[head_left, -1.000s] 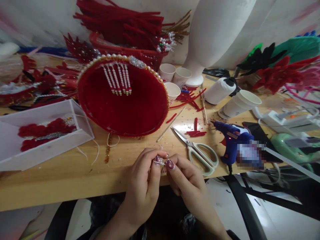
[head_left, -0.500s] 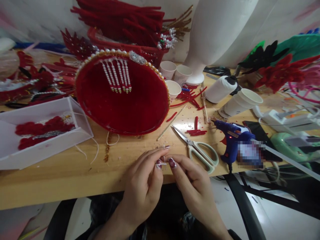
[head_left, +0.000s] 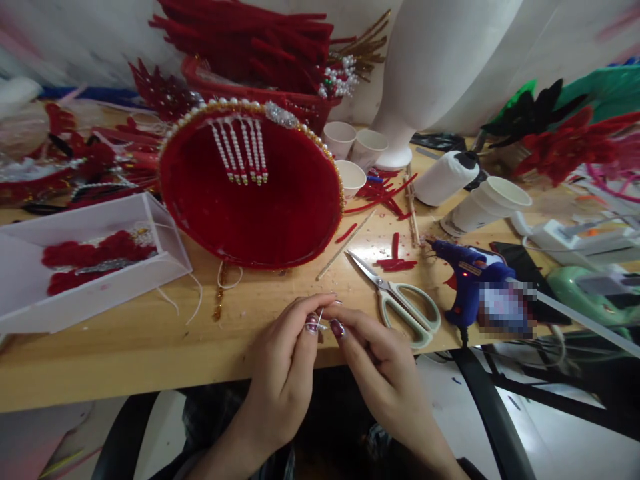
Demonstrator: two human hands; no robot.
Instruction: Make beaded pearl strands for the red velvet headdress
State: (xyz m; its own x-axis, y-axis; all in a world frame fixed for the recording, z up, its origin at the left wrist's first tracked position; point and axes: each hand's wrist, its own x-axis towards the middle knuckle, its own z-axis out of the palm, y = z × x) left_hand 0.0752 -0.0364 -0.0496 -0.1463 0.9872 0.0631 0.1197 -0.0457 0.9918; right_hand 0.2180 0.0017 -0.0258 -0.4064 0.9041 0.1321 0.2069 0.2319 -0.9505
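Pinched between the fingertips of my left hand [head_left: 287,363] and my right hand [head_left: 377,360] is a thin white thread [head_left: 321,326], crossing itself in the narrow gap between them. Both hands are close together at the table's front edge, fingers closed. Whether anything small sits on the thread is too fine to make out. Beyond them stands a round red velvet piece [head_left: 255,227], edged with pearls and gold beads, with several short pearl strands [head_left: 243,153] hanging inside its upper rim. Scissors [head_left: 400,293] lie partly open beside my right hand.
A white box [head_left: 95,300] with red fluffy pieces is at left. On the right are a blue glue gun [head_left: 463,270] with a lit red light, a thread spool [head_left: 445,179] and paper cups [head_left: 487,200]. Red stems [head_left: 250,47] fill a basket behind, near a white stand [head_left: 430,73].
My fingertips have come closer together and my right hand has shifted slightly left. The white thread between them shows as a smaller crossing. The whole view has shifted a little.
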